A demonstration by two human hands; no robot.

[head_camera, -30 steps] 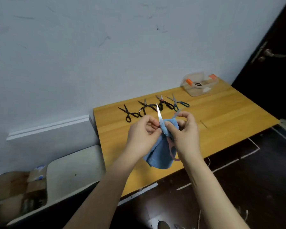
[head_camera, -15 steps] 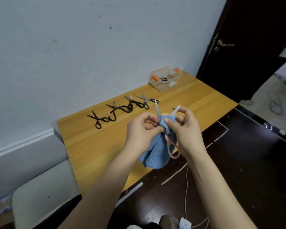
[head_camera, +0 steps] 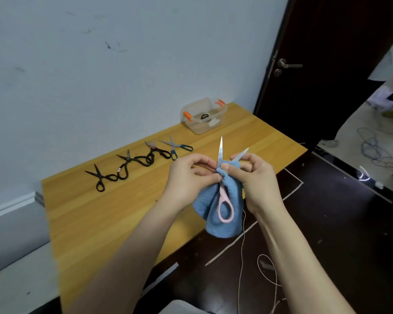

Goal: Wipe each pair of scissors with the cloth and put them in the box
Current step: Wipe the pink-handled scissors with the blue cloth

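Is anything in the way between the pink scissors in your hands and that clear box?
Nothing visible. Bare table lies between the pink-handled scissors and the clear box, whose top looks open; the blue-handled scissors lie just left of that path.

A broad stretch of table (head_camera: 100,223) is left free from the near edge to the box (head_camera: 200,128) at the far corner. The strip along the wall (head_camera: 100,75) is taken by four scissors (head_camera: 153,148).

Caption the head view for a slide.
Left hand and right hand wipe open pink-handled scissors with a blue cloth at the table; four pairs lie near the box.
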